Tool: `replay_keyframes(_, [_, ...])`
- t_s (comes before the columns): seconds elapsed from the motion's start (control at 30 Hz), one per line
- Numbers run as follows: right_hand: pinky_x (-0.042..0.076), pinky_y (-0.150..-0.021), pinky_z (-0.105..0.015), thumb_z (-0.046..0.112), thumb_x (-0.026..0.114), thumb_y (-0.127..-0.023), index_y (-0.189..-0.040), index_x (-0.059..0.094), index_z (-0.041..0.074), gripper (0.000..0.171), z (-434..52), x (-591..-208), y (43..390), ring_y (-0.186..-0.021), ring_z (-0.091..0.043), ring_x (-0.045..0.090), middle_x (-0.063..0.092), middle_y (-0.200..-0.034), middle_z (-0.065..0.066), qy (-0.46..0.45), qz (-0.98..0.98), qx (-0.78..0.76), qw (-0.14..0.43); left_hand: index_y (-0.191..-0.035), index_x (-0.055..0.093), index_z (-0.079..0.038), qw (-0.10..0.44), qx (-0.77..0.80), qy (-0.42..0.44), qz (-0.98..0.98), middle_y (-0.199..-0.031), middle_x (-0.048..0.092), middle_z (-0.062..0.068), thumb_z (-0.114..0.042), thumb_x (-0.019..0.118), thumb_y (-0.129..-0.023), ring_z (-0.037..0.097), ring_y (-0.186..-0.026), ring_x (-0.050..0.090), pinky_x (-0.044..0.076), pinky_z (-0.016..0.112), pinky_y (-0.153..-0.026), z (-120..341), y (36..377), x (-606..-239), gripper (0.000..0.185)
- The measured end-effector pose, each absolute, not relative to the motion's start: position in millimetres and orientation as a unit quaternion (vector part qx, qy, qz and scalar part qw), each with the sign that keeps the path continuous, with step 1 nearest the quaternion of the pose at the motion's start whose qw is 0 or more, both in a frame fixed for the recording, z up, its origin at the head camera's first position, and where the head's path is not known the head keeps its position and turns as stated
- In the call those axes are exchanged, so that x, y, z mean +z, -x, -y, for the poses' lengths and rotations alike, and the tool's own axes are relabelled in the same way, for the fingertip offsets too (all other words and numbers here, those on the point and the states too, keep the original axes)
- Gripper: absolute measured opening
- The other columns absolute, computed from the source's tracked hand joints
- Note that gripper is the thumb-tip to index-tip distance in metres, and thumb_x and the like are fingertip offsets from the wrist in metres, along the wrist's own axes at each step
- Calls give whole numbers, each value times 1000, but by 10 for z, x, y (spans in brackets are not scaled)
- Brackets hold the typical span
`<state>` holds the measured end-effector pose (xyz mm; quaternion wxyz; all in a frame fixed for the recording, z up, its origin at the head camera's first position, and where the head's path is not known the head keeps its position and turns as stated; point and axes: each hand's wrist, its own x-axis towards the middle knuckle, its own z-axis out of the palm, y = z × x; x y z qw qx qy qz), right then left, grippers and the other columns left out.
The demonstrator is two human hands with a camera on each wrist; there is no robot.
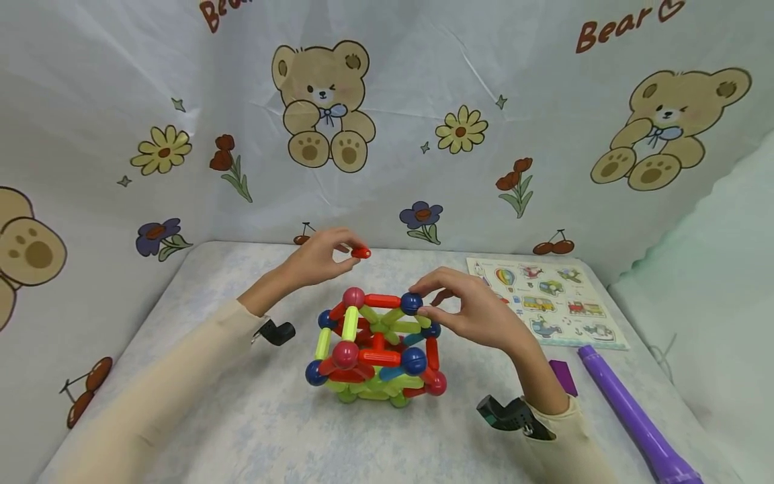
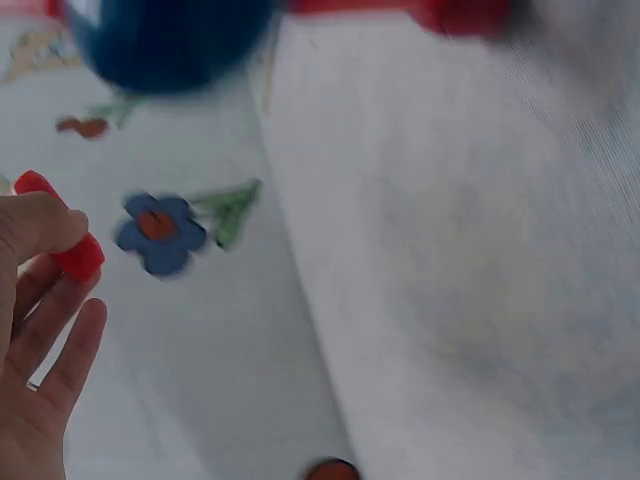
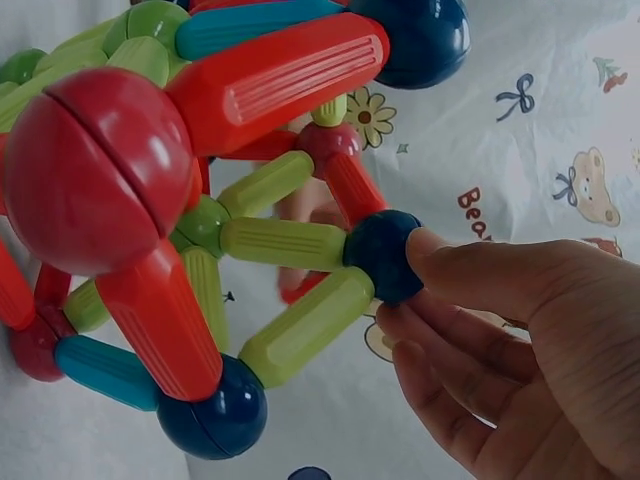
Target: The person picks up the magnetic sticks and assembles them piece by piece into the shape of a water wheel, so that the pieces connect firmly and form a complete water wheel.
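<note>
A toy frame of magnetic rods and balls (image 1: 377, 357) stands on the table in front of me, with red, yellow-green and blue rods. At its top back right corner my right hand (image 1: 478, 309) pinches a dark blue ball (image 3: 385, 257) between thumb and fingers. Two yellow-green rods and a red rod (image 3: 357, 188) meet at that ball. Behind and left of the frame, my left hand (image 1: 320, 259) holds a short red rod (image 2: 62, 228) in its fingertips, apart from the frame. A crimson ball (image 1: 353, 297) forms the top back left corner.
A picture sheet (image 1: 544, 302) with vehicle drawings lies at the back right. Nearer on the right are a long purple stick (image 1: 631, 410) and a small purple piece (image 1: 564, 378). Bear-printed cloth (image 1: 387, 134) rises behind the table's back edge.
</note>
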<state>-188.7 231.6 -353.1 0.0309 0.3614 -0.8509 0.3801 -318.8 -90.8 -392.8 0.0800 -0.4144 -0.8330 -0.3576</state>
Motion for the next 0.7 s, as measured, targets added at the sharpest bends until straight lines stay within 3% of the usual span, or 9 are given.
replay_keyframes(0.23, [63, -92, -38, 10, 83, -95, -128, 73, 11, 34, -2421, -3537, 1914, -111, -22, 73, 75, -122, 0, -343, 865, 365, 41, -118, 76, -8, 129, -353, 550, 746, -112, 76, 1, 2, 82, -91, 16, -107, 68, 60, 37, -97, 645, 2685, -3457, 29])
replay_keyframes(0.43, [63, -92, -44, 12, 80, -99, -128, 74, 11, 30, -2486, -3545, 1946, -108, -23, 74, 76, -120, -2, -299, 885, 354, 53, -113, 74, -8, 105, -328, 627, 699, -115, 76, 3, 1, 82, -91, 16, -114, 69, 56, 29, -102, 458, 2331, -3210, 26])
replay_keyframes(0.7, [63, -94, -47, 13, 78, -101, -128, 74, 8, 28, -2510, -3544, 1956, -106, -22, 75, 77, -120, -5, -283, 891, 352, 49, -112, 76, -7, 83, -261, 670, 689, -116, 77, 3, 1, 79, -94, 12, -110, 70, 54, 17, -100, 292, 2129, -3233, 20])
